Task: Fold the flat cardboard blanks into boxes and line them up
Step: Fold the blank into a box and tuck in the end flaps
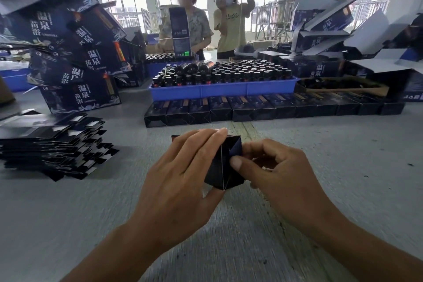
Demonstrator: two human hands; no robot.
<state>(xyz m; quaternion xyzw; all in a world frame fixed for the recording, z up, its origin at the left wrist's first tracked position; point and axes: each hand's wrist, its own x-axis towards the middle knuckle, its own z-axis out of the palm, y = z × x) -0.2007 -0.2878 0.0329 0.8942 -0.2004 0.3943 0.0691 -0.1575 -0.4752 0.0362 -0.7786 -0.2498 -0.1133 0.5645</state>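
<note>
The box [223, 165] is held just above the desk [320, 167], directly between both hands, with its open end turned toward the person. The left hand [183, 174] wraps the body of the box: fingers curled over the top edge, thumb under the lower corner. The right hand [272, 162] pinches an end flap, with its thumb tip pressing the flap inward at the seam.

Ahead of the grip, a row of finished boxes [263, 107] lies side by side against a blue tray of bottles [224, 89]. Well to the left of the grip sits the stack of flat blanks [52, 144].

Probable step: closing the end flaps.

Risks from this position:
- If the thumb presses off the crease, the flap may buckle rather than tuck.
- If the left-hand grip squeezes too hard, the box walls may skew, and the flaps will likely not align.
- If released before the flap locks, the end may spring open.
</note>
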